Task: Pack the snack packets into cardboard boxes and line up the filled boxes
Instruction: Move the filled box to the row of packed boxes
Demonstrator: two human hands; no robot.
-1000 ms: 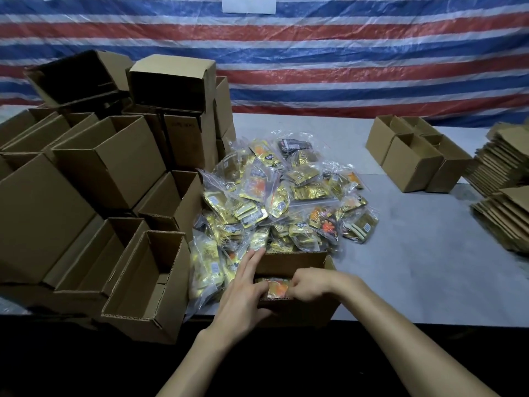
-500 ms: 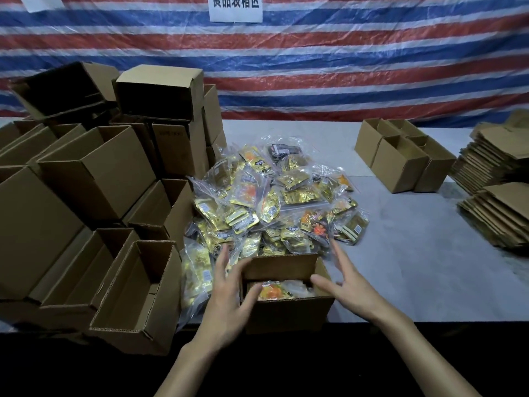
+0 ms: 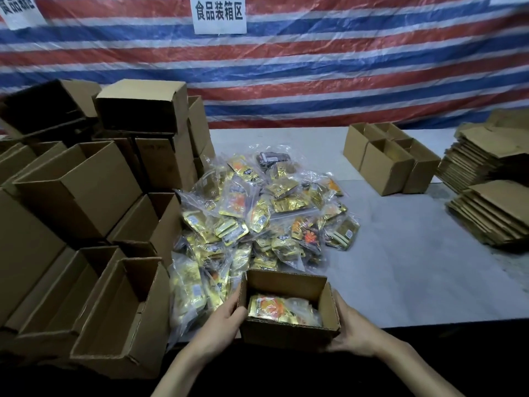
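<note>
A small open cardboard box (image 3: 286, 332) sits at the table's near edge with a gold and orange snack packet (image 3: 274, 309) lying inside it. My left hand (image 3: 221, 322) grips the box's left side, thumb on the front corner. My right hand (image 3: 353, 330) grips its right side, fingers under the lower corner. Behind the box lies a big heap of bagged snack packets (image 3: 257, 216) in clear plastic. Three boxes (image 3: 383, 167) stand together at the back right.
Many open cardboard boxes (image 3: 86, 213) are piled along the left, the nearest one (image 3: 126, 319) just left of my left hand. Flattened boxes (image 3: 492, 196) are stacked at the right edge. A striped tarp with a white sign (image 3: 219, 12) hangs behind the grey table (image 3: 415, 267).
My hands came out of the box, spread open to either side, and now clasp its left and right walls. The camera has tilted upward.
</note>
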